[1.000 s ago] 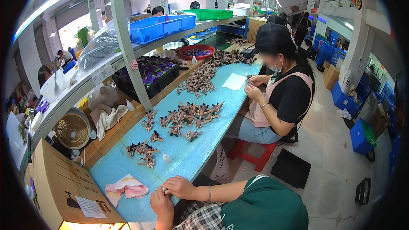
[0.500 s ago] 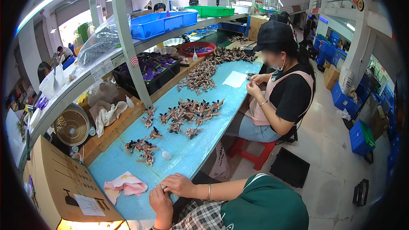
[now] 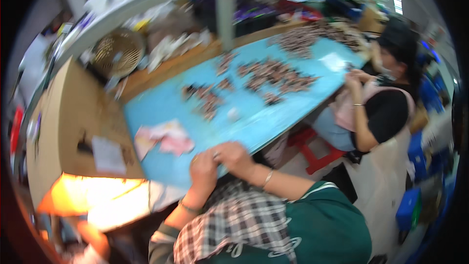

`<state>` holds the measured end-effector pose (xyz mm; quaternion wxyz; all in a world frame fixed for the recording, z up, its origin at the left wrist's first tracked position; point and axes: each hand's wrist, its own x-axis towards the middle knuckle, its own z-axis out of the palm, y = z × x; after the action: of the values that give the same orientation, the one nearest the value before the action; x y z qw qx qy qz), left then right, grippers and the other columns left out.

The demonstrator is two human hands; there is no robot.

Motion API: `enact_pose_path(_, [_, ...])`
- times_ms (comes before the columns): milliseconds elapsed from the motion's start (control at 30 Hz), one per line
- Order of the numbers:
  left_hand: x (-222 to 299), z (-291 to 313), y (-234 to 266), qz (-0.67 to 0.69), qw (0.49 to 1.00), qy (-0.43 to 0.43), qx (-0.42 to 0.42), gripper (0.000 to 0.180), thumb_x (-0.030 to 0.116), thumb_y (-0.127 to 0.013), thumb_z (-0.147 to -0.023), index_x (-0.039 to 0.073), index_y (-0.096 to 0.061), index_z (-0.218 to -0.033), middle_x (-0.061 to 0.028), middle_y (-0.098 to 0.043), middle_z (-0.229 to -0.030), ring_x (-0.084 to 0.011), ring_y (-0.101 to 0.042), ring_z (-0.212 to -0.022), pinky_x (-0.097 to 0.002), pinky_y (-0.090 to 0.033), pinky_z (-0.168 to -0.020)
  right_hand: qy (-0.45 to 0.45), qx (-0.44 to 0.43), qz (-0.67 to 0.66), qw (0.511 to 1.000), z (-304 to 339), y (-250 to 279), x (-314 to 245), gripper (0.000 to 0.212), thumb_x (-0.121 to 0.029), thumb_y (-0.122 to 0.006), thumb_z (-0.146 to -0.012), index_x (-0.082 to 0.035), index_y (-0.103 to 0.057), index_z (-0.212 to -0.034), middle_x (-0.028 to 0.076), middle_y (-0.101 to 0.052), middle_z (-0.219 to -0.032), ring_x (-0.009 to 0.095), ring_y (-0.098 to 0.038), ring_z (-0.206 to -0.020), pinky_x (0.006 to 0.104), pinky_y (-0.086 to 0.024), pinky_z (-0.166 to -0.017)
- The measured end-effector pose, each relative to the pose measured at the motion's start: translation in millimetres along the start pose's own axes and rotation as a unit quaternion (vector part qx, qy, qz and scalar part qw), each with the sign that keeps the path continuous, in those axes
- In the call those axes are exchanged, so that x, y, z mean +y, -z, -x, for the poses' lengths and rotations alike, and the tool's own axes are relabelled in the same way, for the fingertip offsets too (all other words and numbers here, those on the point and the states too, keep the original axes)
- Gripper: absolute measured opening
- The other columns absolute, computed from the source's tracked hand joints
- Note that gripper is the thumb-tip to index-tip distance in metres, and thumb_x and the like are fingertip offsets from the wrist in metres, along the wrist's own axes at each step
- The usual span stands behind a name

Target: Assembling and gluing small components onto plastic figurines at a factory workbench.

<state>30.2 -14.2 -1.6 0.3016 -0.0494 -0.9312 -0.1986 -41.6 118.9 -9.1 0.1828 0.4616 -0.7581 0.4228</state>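
My left hand (image 3: 203,170) and my right hand (image 3: 235,159) meet at the near edge of the blue-covered table (image 3: 254,125). Both have curled fingers, pressed together at the fingertips. Whatever is between them, if anything, is too small and blurred to make out. A crumpled pink and white cloth (image 3: 168,138) lies to the left of my hands. Beyond them stands a small white bottle (image 3: 233,114), smeared by motion. Farther back, small brown and dark pieces lie in a loose cluster (image 3: 207,100) and a larger pile (image 3: 276,77); their kind is unclear.
An upright cardboard box (image 3: 93,122) stands at the left, brightly lit beneath. Below it, another person's arm (image 3: 93,238) shows. A co-worker (image 3: 383,112) sits at the right near a red stool (image 3: 312,149). A round basket (image 3: 117,53) and a shelf post (image 3: 225,15) border the far side.
The view has swung left and down with blur, so the table and co-worker appear farther right. More of my sleeves and apron shows. My hands stay together at the table edge.
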Motion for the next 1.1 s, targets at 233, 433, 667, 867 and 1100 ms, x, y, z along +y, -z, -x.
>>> enact_pose_path(233, [2.7,0.0,-1.7,-0.049,0.998,0.027,-0.02,0.025,0.016,-0.062,-0.078,0.005,-0.055,-0.1,-0.0076,-0.052,-0.078,-0.0248,-0.054,-0.074,-0.0365,-0.043,-0.064,-0.031,-0.013,0.022,0.999,-4.7,4.1,1.1,0.025,-0.017,-0.067,-0.078,-0.004,-0.063,-0.099,0.008,-0.065,-0.091,0.027,-0.061,-0.083,0.0375,-0.045,-0.071])
enact_pose_path(433, [-2.9,5.4,2.2,-0.034,0.999,0.03,-0.019,0.034,0.013,-0.066,-0.076,0.005,-0.054,-0.107,-0.0078,-0.052,-0.078,-0.0251,-0.053,-0.072,-0.0362,-0.042,-0.063,-0.041,-0.033,0.025,0.998,-3.3,-1.9,-0.4,0.029,-0.021,-0.067,-0.081,-0.004,-0.061,-0.104,0.008,-0.064,-0.095,0.027,-0.061,-0.085,0.0371,-0.045,-0.072])
enact_pose_path(667, [-5.6,7.3,4.0,-0.004,0.998,0.06,-0.009,0.05,0.017,-0.069,-0.075,0.001,-0.053,-0.119,-0.0082,-0.054,-0.082,-0.0243,-0.055,-0.077,-0.0347,-0.044,-0.067,-0.038,-0.037,-0.005,0.999,-1.4,1.5,-1.6,0.046,-0.025,-0.061,-0.088,-0.001,-0.052,-0.126,0.01,-0.063,-0.098,0.027,-0.06,-0.087,0.0383,-0.045,-0.075])
enact_pose_path(867, [0.2,4.1,4.8,-0.035,0.999,0.025,-0.014,0.049,0.012,-0.069,-0.073,0.0,-0.054,-0.118,-0.0089,-0.054,-0.082,-0.0257,-0.053,-0.074,-0.0364,-0.043,-0.065,0.005,-0.045,0.06,0.997,1.1,1.0,1.6,0.038,-0.019,-0.062,-0.085,-0.002,-0.057,-0.119,0.01,-0.063,-0.098,0.027,-0.06,-0.088,0.0382,-0.044,-0.075])
enact_pose_path(1100, [-1.4,5.6,2.6,-0.035,0.999,0.031,-0.021,0.048,0.012,-0.069,-0.072,0.0,-0.054,-0.117,-0.0088,-0.054,-0.082,-0.0253,-0.053,-0.074,-0.0357,-0.043,-0.065,-0.011,-0.045,0.034,0.998,-2.4,2.1,1.2,0.033,-0.013,-0.067,-0.079,-0.002,-0.059,-0.109,0.01,-0.063,-0.098,0.027,-0.06,-0.088,0.0378,-0.044,-0.074])
